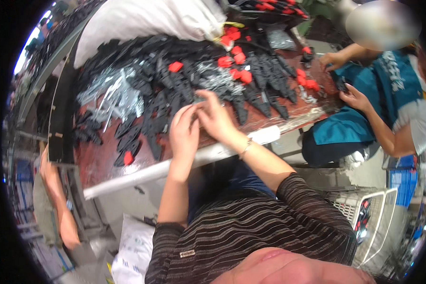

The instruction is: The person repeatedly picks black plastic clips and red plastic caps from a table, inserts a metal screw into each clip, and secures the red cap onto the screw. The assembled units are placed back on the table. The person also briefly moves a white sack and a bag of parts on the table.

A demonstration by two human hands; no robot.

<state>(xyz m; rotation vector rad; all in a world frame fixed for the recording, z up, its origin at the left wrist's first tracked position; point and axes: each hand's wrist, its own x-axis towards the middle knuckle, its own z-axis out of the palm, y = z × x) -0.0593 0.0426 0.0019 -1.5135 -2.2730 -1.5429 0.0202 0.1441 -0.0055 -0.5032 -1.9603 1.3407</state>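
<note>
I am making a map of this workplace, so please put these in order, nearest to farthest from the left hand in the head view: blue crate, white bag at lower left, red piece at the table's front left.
From the left hand:
1. Red piece: to its left.
2. White bag: lower left.
3. Blue crate: far right.

My short-sleeved fabric shirt (251,220) is blackish with thin pale stripes. I see black tapered pieces (175,90), small bright red angular blocks (175,66), thin silver-grey strips (116,92) and a reddish-brown tabletop (98,165) edged white.
</note>
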